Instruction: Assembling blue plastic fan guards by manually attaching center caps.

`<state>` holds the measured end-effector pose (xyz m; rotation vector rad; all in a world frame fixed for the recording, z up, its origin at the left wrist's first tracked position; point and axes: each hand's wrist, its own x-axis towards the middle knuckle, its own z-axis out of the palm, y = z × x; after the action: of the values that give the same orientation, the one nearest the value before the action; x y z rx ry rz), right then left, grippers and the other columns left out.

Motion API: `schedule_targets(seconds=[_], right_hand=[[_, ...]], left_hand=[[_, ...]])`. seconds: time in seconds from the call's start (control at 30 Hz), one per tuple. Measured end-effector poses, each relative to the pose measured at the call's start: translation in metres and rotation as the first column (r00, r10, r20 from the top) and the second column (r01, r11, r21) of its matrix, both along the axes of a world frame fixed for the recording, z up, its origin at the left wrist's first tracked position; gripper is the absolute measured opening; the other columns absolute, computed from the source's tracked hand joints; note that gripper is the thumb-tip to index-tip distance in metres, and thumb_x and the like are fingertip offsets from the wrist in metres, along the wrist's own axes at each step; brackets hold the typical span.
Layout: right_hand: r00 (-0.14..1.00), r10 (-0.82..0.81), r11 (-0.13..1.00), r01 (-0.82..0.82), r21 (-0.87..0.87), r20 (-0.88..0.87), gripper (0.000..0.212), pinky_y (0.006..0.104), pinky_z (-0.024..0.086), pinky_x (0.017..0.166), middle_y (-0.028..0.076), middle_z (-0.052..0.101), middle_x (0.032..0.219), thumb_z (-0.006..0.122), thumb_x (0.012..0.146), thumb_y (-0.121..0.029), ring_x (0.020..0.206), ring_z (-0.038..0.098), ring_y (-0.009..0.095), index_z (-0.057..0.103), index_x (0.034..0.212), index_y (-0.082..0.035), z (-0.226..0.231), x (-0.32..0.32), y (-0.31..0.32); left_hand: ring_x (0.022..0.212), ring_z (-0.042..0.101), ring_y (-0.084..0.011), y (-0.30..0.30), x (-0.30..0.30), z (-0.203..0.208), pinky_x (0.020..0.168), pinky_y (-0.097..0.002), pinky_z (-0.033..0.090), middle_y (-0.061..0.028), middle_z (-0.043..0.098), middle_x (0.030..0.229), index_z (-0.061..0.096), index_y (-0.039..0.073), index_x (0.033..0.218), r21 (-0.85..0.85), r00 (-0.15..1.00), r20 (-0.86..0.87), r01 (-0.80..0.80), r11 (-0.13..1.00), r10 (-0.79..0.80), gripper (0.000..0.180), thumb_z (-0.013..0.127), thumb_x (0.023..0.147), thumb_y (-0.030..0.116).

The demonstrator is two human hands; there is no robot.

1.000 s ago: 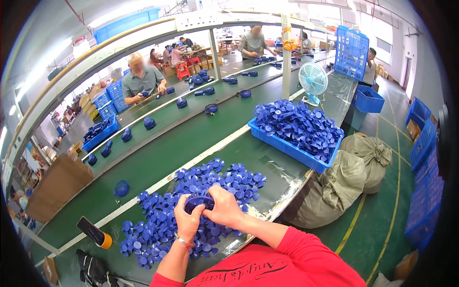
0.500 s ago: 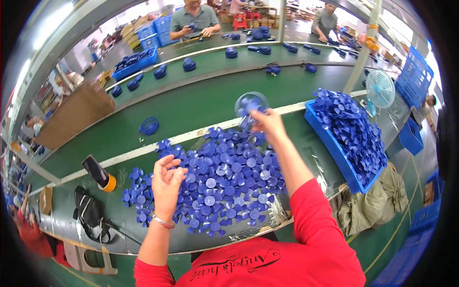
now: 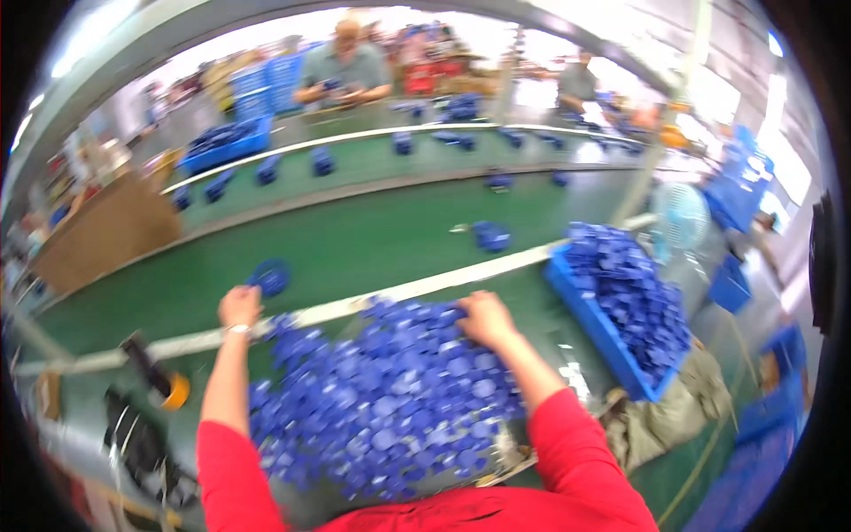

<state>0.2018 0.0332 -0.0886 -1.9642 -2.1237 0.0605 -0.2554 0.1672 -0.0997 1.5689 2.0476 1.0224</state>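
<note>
A broad heap of small blue fan blades (image 3: 386, 403) lies on the bench before me. My left hand (image 3: 239, 309), a bracelet at its wrist, reaches past the heap to the belt's pale edge. Its fingers close at the near left side of a round blue fan housing (image 3: 271, 277) on the green belt. At the heap's far right edge is my right hand (image 3: 486, 317), fingers bent down among the blades; what they pinch is hidden. A second blue housing (image 3: 490, 236) sits farther right on the belt. The picture is smeared by motion.
A blue crate (image 3: 589, 324) heaped with fan blades stands at the right, near a light-blue fan (image 3: 681, 217). A dark cylinder with an orange end (image 3: 173, 390) and a black bag (image 3: 137, 443) lie left. Across the green belt (image 3: 372, 226), two people work behind rows of blue parts.
My left hand has moved from above the heap forward and left to the round housing. The right hand has drawn back from the right-hand housing to the heap. My view has shifted.
</note>
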Motion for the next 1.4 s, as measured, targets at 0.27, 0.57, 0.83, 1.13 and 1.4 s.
schedule_targets(seconds=[0.27,0.57,0.83,1.13,1.4], right_hand=[[0.982,-0.110,0.994,0.109,0.015,0.154,0.026,0.0416,0.048,0.078,0.011,0.061,0.094,0.065,0.069,-0.020,0.094,0.057,0.029,0.066,0.093,-0.009,-0.002,0.012,-0.015],[0.946,-0.162,0.980,0.120,0.161,0.282,0.016,0.0397,0.043,0.074,0.011,0.058,0.087,0.060,0.074,-0.014,0.089,0.055,0.028,0.065,0.087,-0.007,0.034,-0.006,-0.037],[0.969,-0.065,0.948,0.134,0.288,-0.237,0.034,0.0408,0.045,0.075,0.011,0.054,0.086,0.073,0.067,-0.022,0.087,0.054,0.030,0.062,0.095,-0.006,0.047,-0.034,-0.078],[0.929,0.120,0.889,0.057,0.455,-0.349,0.034,0.0390,0.045,0.072,0.011,0.053,0.084,0.073,0.068,-0.017,0.083,0.053,0.029,0.060,0.096,-0.004,0.068,-0.061,-0.083],[0.946,0.229,0.786,-0.039,0.616,-0.232,0.036,0.0397,0.040,0.076,0.010,0.054,0.088,0.071,0.069,-0.016,0.084,0.052,0.028,0.059,0.101,-0.003,0.084,-0.107,-0.075]], left_hand=[[0.051,0.062,-0.0212,0.034,0.080,-0.010,0.054,-0.0352,0.050,-0.0141,0.065,0.067,0.066,0.000,0.069,-0.352,0.992,0.060,-0.080,0.933,0.108,0.037,0.061,0.077,0.035],[0.054,0.066,-0.0247,0.049,0.060,-0.020,0.057,-0.0354,0.053,-0.0173,0.065,0.064,0.062,-0.008,0.080,-0.279,0.991,0.091,-0.069,0.958,0.098,0.022,0.055,0.076,0.013],[0.076,0.066,-0.0355,0.059,0.082,-0.036,0.078,-0.0408,0.051,-0.0192,0.066,0.094,0.064,0.001,0.088,-0.272,0.986,-0.142,0.045,0.961,-0.087,0.021,0.057,0.076,0.016],[0.051,0.060,-0.0195,0.008,0.132,-0.004,0.043,-0.0323,0.048,-0.0138,0.062,0.075,0.052,0.000,0.109,-0.016,0.912,0.330,0.263,0.965,-0.243,0.034,0.053,0.076,0.009],[0.079,0.053,-0.0103,-0.146,0.189,0.065,0.066,-0.0262,0.047,-0.0017,0.054,0.092,0.049,0.006,0.112,0.187,0.435,0.806,0.457,0.870,-0.401,0.032,0.045,0.096,0.033]])
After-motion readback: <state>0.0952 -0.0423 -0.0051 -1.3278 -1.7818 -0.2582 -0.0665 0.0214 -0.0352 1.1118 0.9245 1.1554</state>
